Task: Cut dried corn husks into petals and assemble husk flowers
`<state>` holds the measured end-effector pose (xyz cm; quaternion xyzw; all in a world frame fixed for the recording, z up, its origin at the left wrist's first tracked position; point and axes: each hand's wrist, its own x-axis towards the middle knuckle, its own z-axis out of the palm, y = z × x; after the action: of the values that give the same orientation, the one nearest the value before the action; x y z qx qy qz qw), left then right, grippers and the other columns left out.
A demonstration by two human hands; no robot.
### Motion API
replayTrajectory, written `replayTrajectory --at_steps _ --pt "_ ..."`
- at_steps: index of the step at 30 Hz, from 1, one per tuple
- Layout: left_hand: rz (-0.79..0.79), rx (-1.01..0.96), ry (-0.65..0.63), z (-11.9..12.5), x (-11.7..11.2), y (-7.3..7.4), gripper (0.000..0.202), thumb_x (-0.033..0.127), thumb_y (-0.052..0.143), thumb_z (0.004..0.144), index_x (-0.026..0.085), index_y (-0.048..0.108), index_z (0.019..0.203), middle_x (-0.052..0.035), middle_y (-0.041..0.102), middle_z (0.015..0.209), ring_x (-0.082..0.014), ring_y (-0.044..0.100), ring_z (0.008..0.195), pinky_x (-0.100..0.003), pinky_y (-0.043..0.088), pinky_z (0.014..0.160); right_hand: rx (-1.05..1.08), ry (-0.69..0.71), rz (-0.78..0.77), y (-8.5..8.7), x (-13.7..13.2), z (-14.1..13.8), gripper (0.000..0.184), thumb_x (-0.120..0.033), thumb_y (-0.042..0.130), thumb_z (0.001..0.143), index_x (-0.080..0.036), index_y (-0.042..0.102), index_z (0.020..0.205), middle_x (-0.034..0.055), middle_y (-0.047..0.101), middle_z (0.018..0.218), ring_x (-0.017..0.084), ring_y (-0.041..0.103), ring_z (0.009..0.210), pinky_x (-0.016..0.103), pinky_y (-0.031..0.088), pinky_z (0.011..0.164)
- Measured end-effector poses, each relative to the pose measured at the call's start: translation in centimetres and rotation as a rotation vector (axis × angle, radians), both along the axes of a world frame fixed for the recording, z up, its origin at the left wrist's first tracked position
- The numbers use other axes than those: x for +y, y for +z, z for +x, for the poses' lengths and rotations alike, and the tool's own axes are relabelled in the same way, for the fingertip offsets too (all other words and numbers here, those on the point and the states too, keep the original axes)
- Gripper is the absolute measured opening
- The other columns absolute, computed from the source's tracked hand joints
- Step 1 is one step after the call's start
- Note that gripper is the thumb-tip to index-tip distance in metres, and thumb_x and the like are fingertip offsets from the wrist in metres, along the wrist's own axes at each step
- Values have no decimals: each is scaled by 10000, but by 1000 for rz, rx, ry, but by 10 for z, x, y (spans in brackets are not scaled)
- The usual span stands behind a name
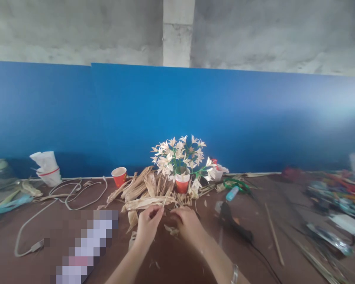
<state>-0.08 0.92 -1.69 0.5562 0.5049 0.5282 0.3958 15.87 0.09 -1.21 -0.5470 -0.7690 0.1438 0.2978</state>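
Observation:
My left hand (148, 224) and my right hand (187, 223) rest close together on the brown table (62, 221), fingers curled. The left one pinches a strip of dried corn husk (144, 203) from the pile in front of it. My right hand's fingers are closed at the pile's near edge; what they hold is hidden. Behind the pile stands a red paper cup (182, 184) with a bunch of pale husk flowers (180, 154) on green stems.
A black glue gun (233, 223) with its cord lies right of my right hand, beside a thin wooden stick (273, 233). A second red cup (119, 176), white cups (49, 169), a grey cable (62, 197), and cluttered craft materials (334, 197) surround the area. A blue wall panel backs the table.

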Motion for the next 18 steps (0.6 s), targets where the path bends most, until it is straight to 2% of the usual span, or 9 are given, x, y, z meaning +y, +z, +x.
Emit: replayTrajectory --at_steps 4,7,11,18 --pt "-24 -17 -15 4 -4 2 292 413 596 684 132 668 650 -26 637 577 -169 552 560 -255 422 546 433 -48 -63 5 -3 -2 143 -146 496 702 -172 632 735 9 635 673 155 575 650 237 431 613" --pt "-44 -18 -40 7 -8 6 289 406 598 689 127 658 641 -14 622 560 -151 530 541 -241 409 530 623 -78 -153 9 -4 -6 106 -232 546 703 -161 625 711 5 631 633 150 566 594 232 436 564" --pt "-59 -23 -64 8 -11 8 260 378 587 695 129 649 649 -8 623 561 -150 537 543 -236 405 527 662 -78 -115 9 -4 -9 136 -262 568 709 -157 654 720 33 669 713 171 593 671 255 454 630" --pt "-31 22 -118 9 -10 7 213 322 581 684 141 638 588 -7 611 549 -148 528 544 -235 398 538 527 -74 52 8 -7 -8 109 -185 516 728 -176 621 751 24 648 729 161 578 686 249 444 641"
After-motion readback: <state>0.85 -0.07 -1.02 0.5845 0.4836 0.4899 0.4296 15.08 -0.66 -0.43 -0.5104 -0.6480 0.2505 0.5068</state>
